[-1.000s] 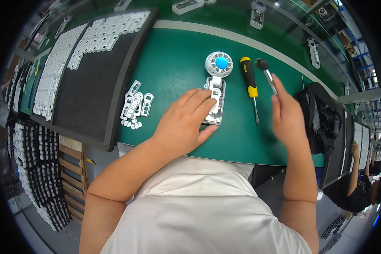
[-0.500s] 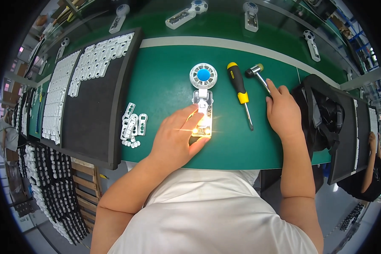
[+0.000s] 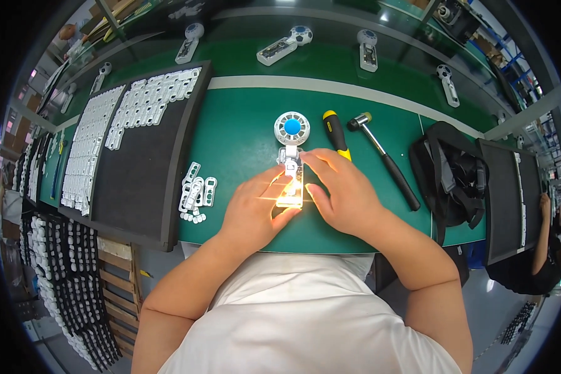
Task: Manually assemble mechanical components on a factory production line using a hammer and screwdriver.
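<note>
A handheld fan [image 3: 292,152] lies on the green mat, its round white head with a blue hub pointing away from me. Its clear-sided handle glows with bright orange-yellow light at the near end. My left hand [image 3: 253,202] grips the handle from the left, fingers over its side and thumb by the near end. From the right, my right hand [image 3: 345,193] reaches in, fingertips at the handle's upper part, thumb apart from the fingers. A black-and-yellow screwdriver [image 3: 333,131] lies beyond that hand, its shaft hidden. Right of it rests a hammer [image 3: 389,163] with a black grip.
Small white plastic parts [image 3: 196,193] lie in a pile on the left. Beyond them stands a black foam tray [image 3: 137,181] with rows of white pieces. A black bag [image 3: 449,174] sits at the right. More fans [image 3: 368,50] lie along the far green surface.
My right hand has let go of the hammer and moved left to the fan. The hammer now lies on the mat. My left hand stays on the handle.
</note>
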Motion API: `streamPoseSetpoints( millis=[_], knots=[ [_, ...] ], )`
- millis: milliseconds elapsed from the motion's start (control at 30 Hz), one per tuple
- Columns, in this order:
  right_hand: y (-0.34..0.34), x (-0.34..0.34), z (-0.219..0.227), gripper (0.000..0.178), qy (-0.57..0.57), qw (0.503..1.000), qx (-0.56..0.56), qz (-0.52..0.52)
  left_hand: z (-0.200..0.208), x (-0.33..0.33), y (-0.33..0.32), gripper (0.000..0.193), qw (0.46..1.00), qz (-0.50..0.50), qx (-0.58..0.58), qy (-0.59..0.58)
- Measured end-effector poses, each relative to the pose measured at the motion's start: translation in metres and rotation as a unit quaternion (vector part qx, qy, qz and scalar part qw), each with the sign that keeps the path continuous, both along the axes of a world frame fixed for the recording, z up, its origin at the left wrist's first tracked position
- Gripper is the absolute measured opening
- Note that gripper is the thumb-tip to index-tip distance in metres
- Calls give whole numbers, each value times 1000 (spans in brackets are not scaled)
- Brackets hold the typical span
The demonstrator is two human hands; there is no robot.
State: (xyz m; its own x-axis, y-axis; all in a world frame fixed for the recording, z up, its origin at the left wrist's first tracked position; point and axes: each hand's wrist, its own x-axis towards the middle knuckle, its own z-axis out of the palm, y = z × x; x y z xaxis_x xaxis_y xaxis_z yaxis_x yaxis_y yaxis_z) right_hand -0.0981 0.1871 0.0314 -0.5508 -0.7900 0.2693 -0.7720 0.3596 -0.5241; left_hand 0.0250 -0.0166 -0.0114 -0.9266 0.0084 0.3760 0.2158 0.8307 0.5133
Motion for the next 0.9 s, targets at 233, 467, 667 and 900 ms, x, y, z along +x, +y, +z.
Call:
streamPoseSetpoints(
  millis=[233, 467, 667, 900],
  knots=[
    [-13, 4, -13, 56, -5, 998, -69, -3, 6, -3, -1, 58, 1000, -10, 10, 18],
    [-40, 27, -22, 58, 123, 991, 51, 7, 7, 45, -22, 54, 998, 36, 40, 32],
    [-35, -12, -6, 35, 48, 998, 10, 47, -3, 58, -27, 47, 998, -15, 2, 61],
    [-19, -151, 39, 32, 71, 984, 55, -151, 3, 50, -24, 37, 997, -19, -26, 64]
  ],
)
